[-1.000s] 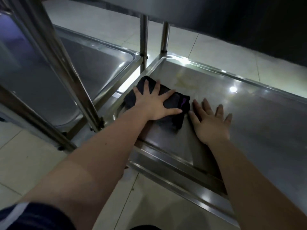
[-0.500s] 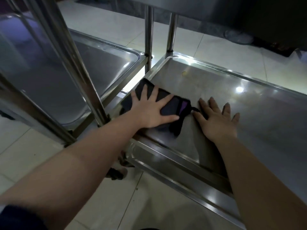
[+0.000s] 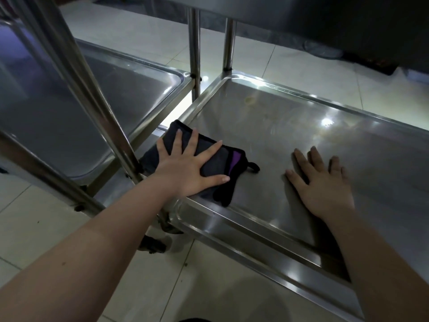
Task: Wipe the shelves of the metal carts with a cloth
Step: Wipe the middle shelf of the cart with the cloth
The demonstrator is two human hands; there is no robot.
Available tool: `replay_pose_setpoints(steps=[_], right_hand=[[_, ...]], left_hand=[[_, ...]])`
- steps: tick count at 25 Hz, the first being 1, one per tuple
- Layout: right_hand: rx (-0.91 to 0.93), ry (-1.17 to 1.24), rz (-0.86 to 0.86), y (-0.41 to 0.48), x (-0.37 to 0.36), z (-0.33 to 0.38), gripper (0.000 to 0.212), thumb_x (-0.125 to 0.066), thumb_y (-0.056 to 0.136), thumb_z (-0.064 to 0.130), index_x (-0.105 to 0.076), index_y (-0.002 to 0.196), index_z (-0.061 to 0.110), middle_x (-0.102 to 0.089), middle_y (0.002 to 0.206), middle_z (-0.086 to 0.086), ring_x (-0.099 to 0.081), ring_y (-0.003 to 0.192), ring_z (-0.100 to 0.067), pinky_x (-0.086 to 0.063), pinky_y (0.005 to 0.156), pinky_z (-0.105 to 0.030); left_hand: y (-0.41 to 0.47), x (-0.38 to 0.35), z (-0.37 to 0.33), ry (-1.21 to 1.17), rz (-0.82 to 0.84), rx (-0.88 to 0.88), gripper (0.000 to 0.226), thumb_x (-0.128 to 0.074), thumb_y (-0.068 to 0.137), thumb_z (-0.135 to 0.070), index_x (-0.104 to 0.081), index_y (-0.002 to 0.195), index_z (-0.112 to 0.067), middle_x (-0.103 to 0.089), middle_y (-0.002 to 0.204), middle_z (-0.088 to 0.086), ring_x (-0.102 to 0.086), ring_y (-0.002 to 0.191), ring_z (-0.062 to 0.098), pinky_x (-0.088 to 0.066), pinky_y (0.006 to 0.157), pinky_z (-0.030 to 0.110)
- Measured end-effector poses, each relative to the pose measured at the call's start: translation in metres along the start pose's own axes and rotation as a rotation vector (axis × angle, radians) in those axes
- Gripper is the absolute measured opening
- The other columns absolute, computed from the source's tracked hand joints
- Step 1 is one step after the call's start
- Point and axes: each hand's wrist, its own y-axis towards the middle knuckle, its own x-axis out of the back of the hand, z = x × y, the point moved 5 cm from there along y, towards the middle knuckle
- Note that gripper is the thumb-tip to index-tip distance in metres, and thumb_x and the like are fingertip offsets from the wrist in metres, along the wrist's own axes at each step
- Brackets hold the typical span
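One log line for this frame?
phase: wiping cart shelf | left hand: flat on dark cloth | right hand: flat on shelf | stain: near far-left corner

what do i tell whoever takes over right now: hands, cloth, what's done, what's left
Left hand: flat, fingers spread, pressing the cloth onto the shelf, near its front left corner.
Right hand: flat on the bare shelf, apart from the cloth.
Done: cannot tell how much is wiped.
To do: a yellowish stain shows near the far left corner; then perhaps the neighbouring shelf to the left.
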Motion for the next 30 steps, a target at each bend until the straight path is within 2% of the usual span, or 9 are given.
replay_pose_setpoints(steps=[7,10,15,18,22,24,27,30], right_hand=[[0.011,0.000,-0.070,0.006,-0.004,-0.001,0.075,0.006,0.078,0.083,0.004,0.147,0.054,0.003,0.164,0.010,0.002,0.149,-0.035,-0.002,0.119,-0.051],[0.010,0.003,-0.062,0.007,-0.005,0.001,0.073,0.003,0.080,0.081,0.005,0.148,0.053,0.005,0.164,0.010,0.005,0.149,-0.035,0.000,0.119,-0.051],[-0.010,0.028,-0.040,0.008,-0.003,0.000,0.079,0.000,0.079,0.082,0.001,0.151,0.050,0.005,0.163,0.012,0.008,0.149,-0.031,0.003,0.120,-0.048],[0.005,0.071,-0.039,0.005,-0.001,-0.003,0.075,-0.006,0.081,0.082,-0.002,0.150,0.052,0.002,0.163,0.013,0.007,0.150,-0.029,0.002,0.120,-0.047],[-0.003,0.071,-0.060,0.007,0.001,0.000,0.078,-0.004,0.078,0.084,-0.005,0.150,0.053,-0.001,0.163,0.013,0.004,0.150,-0.031,0.002,0.120,-0.048],[-0.015,0.055,-0.056,0.007,-0.001,0.003,0.080,-0.001,0.076,0.084,-0.004,0.150,0.052,0.000,0.163,0.012,0.005,0.149,-0.033,0.003,0.120,-0.049],[-0.004,0.045,-0.045,0.007,0.001,0.008,0.076,-0.007,0.082,0.080,-0.006,0.151,0.049,-0.001,0.164,0.009,0.004,0.149,-0.035,0.003,0.118,-0.050],[0.010,0.134,-0.018,0.007,0.011,-0.004,0.070,-0.024,0.091,0.071,-0.014,0.153,0.040,-0.007,0.164,0.005,-0.001,0.149,-0.032,-0.003,0.119,-0.050]], left_hand=[[0.111,0.026,-0.030,-0.014,-0.066,0.019,0.093,-0.011,0.063,-0.100,-0.001,0.146,-0.060,0.009,0.164,0.003,0.013,0.148,0.039,0.014,0.107,0.071],[0.155,0.035,-0.059,0.035,-0.009,0.038,0.092,-0.014,0.066,-0.098,0.001,0.148,-0.057,0.010,0.164,0.004,0.014,0.147,0.042,0.010,0.106,0.074],[0.154,0.019,-0.146,0.052,0.018,-0.100,0.087,-0.017,0.071,-0.094,0.000,0.148,-0.057,0.009,0.164,0.006,0.014,0.145,0.046,0.007,0.105,0.075],[0.149,0.026,-0.113,0.014,-0.030,-0.100,0.085,-0.020,0.072,-0.094,-0.005,0.148,-0.058,0.004,0.165,0.000,0.009,0.149,0.036,0.003,0.112,0.067],[0.139,0.042,-0.008,0.036,-0.085,0.069,0.091,-0.011,0.066,-0.098,-0.008,0.148,-0.059,0.000,0.165,-0.003,0.002,0.150,0.032,-0.003,0.116,0.061],[0.131,0.041,0.006,0.061,-0.089,0.128,0.095,-0.004,0.062,-0.099,-0.006,0.148,-0.058,0.002,0.165,-0.002,0.002,0.150,0.034,0.000,0.116,0.062],[0.125,0.029,-0.049,0.072,-0.082,0.114,0.089,-0.004,0.068,-0.096,0.000,0.148,-0.057,0.005,0.165,0.003,0.006,0.148,0.041,0.008,0.110,0.070],[0.112,0.010,-0.135,0.067,-0.041,-0.036,0.085,-0.008,0.070,-0.094,0.002,0.147,-0.058,0.006,0.165,0.003,0.009,0.147,0.043,0.008,0.106,0.074]])
